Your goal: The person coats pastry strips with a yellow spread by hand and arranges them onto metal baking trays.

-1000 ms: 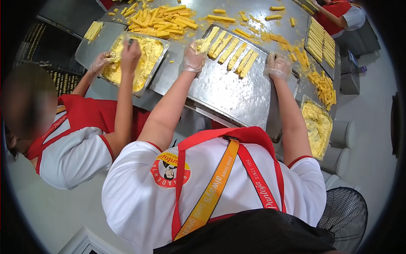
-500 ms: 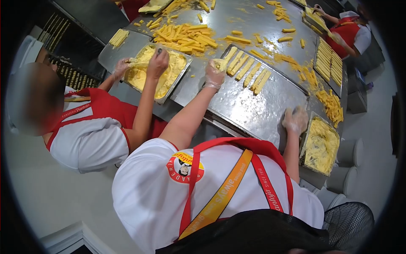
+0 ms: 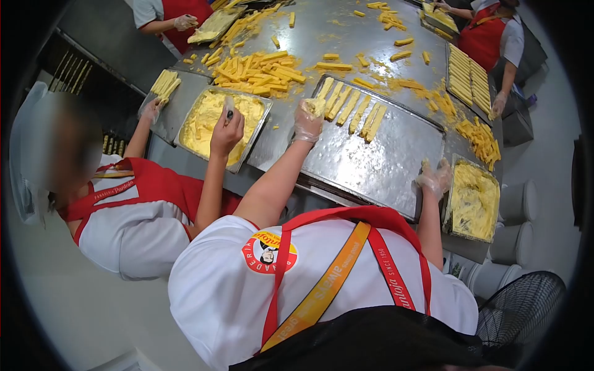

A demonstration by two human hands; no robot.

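My left hand (image 3: 307, 122), in a clear glove, is closed around a lump of pale yellow cream (image 3: 317, 107) at the left edge of a metal tray (image 3: 371, 170). Several cream-coated yellow sticks (image 3: 354, 112) lie side by side along the tray's far part, the leftmost touching or nearly touching that hand. Gloved as well, my right hand (image 3: 434, 178) has its fingers apart and holds nothing. It is between the tray's right edge and a pan of yellow cream (image 3: 473, 196).
On the left, a co-worker (image 3: 139, 216) holds a dark-tipped tool over another cream pan (image 3: 210, 123) and touches coated sticks (image 3: 165, 84). Loose yellow sticks (image 3: 260, 71) are heaped beyond. Two more people (image 3: 176, 21) (image 3: 486, 37) stand across the table, near a filled tray (image 3: 470, 77).
My right hand has come off the tray's right side and moved toward the cream pan. My left hand stays at the tray's left edge. The left co-worker's far hand has moved to the coated sticks.
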